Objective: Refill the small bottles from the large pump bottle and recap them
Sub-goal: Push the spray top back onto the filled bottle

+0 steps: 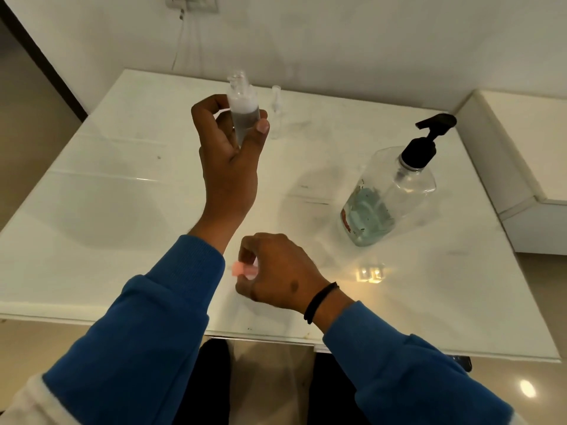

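Observation:
My left hand (pixel 228 154) is raised above the white table (pixel 122 191) and grips a small clear bottle (pixel 244 110) upright between thumb and fingers. The bottle holds grey-looking liquid with white foam on top, and a clear spray top sits on it. My right hand (pixel 273 271) is low near the front edge, its fingers pinching a small bottle with a pink cap (pixel 242 269); the bottle's body is hidden under the hand. The large clear pump bottle (pixel 389 191) with a black pump head stands at the right, liquid in its lower part.
A second small clear bottle (pixel 276 113) stands at the back of the table, just right of the held one. A small clear cap (pixel 371 273) lies near the front right. A white cabinet (pixel 521 154) borders the table's right side. The wall is close behind.

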A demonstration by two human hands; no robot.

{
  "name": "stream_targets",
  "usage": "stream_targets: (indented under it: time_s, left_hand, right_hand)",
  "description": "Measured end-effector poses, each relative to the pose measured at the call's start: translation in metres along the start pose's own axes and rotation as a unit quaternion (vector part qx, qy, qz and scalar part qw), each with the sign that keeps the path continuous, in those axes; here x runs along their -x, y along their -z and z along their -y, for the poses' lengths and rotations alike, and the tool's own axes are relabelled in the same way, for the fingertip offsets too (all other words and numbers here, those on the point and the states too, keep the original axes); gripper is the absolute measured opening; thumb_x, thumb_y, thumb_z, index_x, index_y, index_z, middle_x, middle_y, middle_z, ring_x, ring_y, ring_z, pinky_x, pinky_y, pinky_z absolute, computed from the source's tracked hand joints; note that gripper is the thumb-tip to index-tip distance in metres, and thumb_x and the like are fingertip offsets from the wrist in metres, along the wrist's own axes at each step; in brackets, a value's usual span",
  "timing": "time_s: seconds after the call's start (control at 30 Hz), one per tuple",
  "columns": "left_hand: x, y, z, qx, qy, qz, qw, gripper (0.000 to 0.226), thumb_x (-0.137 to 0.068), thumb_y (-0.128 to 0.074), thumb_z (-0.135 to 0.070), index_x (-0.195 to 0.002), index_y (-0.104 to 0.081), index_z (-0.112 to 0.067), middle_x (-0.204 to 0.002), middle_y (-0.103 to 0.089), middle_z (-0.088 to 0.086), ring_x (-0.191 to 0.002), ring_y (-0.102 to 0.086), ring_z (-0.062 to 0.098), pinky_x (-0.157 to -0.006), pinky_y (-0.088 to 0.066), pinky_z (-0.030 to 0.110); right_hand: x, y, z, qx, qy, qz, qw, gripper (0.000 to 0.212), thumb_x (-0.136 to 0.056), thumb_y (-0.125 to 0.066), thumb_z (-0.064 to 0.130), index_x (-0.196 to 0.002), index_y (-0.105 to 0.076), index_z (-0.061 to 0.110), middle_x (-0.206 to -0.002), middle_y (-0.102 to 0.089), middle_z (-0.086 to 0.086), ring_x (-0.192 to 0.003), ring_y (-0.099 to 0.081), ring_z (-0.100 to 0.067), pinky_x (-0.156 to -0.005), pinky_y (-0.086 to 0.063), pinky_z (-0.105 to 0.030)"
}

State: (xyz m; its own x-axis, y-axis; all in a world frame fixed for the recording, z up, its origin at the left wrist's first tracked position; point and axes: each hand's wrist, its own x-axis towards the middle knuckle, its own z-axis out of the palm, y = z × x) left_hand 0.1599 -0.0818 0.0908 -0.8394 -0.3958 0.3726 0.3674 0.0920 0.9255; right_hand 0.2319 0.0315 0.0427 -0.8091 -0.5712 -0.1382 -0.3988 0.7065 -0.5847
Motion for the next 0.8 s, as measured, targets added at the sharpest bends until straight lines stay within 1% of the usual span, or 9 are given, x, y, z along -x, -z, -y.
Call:
stream_targets:
  time_s: [0.07,0.17,0.2,0.27,0.33,0.43,0.6,0.73,0.8]
  left_hand:
    - [0.003,-0.002,-0.008,0.002,0.007,0.0,1.0,0.048,-0.095,-0.068,-0.021,-0.127,-0.035,-0.007,-0.126,-0.06,0.025,-0.11,-0.066,0.036,-0.094,-0.056,0.051]
    - [0.007,-0.003,-0.028,0.016,0.007,-0.004,1.0,0.051,-0.093,-0.069,-0.025,-0.128,-0.036,-0.008,-0.126,-0.061,0.024,-0.111,-0.066,0.037,-0.096,-0.055,0.054]
    - [0.008,-0.004,-0.037,0.019,0.006,-0.005,1.0,0.052,-0.093,-0.07,-0.027,-0.128,-0.037,-0.008,-0.127,-0.061,0.024,-0.112,-0.065,0.038,-0.097,-0.054,0.054]
    - [0.009,-0.003,-0.058,0.023,0.002,-0.001,1.0,0.053,-0.092,-0.07,-0.029,-0.128,-0.037,-0.007,-0.128,-0.061,0.023,-0.114,-0.065,0.038,-0.099,-0.053,0.055]
    - [0.007,-0.003,-0.083,0.019,-0.011,0.008,1.0,0.054,-0.092,-0.07,-0.03,-0.129,-0.037,-0.007,-0.128,-0.062,0.021,-0.115,-0.064,0.039,-0.098,-0.053,0.055]
    - [0.001,-0.004,-0.126,0.005,-0.04,0.022,0.999,0.054,-0.092,-0.069,-0.032,-0.13,-0.038,-0.009,-0.128,-0.062,0.02,-0.116,-0.063,0.038,-0.098,-0.054,0.053]
    - [0.004,-0.009,-0.203,0.017,-0.078,0.053,0.995,0.051,-0.091,-0.069,-0.034,-0.129,-0.041,-0.015,-0.128,-0.063,0.017,-0.115,-0.065,0.033,-0.099,-0.056,0.046]
    - [0.014,-0.014,-0.258,0.03,-0.087,0.063,0.994,0.05,-0.087,-0.071,-0.036,-0.126,-0.045,-0.019,-0.12,-0.069,0.01,-0.107,-0.069,0.03,-0.095,-0.056,0.05]
    - [0.022,-0.015,-0.282,0.03,-0.088,0.062,0.994,0.049,-0.086,-0.072,-0.039,-0.124,-0.046,-0.023,-0.118,-0.07,0.007,-0.105,-0.07,0.028,-0.094,-0.057,0.049]
  right_hand:
    - [0.0,0.009,0.001,-0.056,-0.022,-0.065,0.996,0.024,-0.081,-0.076,0.033,-0.092,-0.061,0.018,-0.084,-0.064,0.003,-0.073,-0.06,-0.015,-0.071,-0.059,-0.035]
    - [0.006,0.033,0.005,-0.16,-0.054,-0.181,0.969,0.024,-0.078,-0.08,0.027,-0.082,-0.059,0.017,-0.071,-0.06,0.006,-0.063,-0.057,-0.009,-0.06,-0.053,-0.023]
    - [0.009,0.043,0.007,-0.193,-0.055,-0.222,0.954,0.024,-0.078,-0.08,0.025,-0.08,-0.058,0.016,-0.069,-0.062,0.005,-0.062,-0.059,-0.01,-0.058,-0.054,-0.025]
    - [0.018,0.065,0.014,-0.271,-0.052,-0.291,0.916,0.023,-0.08,-0.079,0.023,-0.079,-0.059,0.012,-0.07,-0.067,-0.003,-0.062,-0.067,-0.021,-0.057,-0.06,-0.039]
    - [0.031,0.089,0.022,-0.356,-0.051,-0.338,0.87,0.021,-0.086,-0.078,0.016,-0.083,-0.06,0.004,-0.072,-0.07,-0.01,-0.061,-0.069,-0.028,-0.054,-0.061,-0.042]
    - [0.059,0.124,0.037,-0.433,-0.044,-0.369,0.821,0.019,-0.088,-0.075,0.005,-0.091,-0.06,-0.007,-0.073,-0.067,-0.013,-0.059,-0.065,-0.023,-0.057,-0.059,-0.037]
    - [0.103,0.18,0.068,-0.478,-0.006,-0.43,0.766,0.013,-0.086,-0.074,-0.002,-0.09,-0.062,-0.008,-0.083,-0.062,-0.023,-0.073,-0.061,-0.028,-0.063,-0.056,-0.031]
    - [0.134,0.234,0.104,-0.525,0.039,-0.477,0.704,0.013,-0.076,-0.076,0.003,-0.074,-0.065,0.01,-0.078,-0.068,-0.012,-0.077,-0.063,-0.031,-0.071,-0.053,-0.038]
    - [0.148,0.26,0.123,-0.545,0.068,-0.488,0.679,0.013,-0.081,-0.072,-0.003,-0.081,-0.062,0.006,-0.085,-0.069,-0.016,-0.079,-0.067,-0.031,-0.077,-0.056,-0.038]
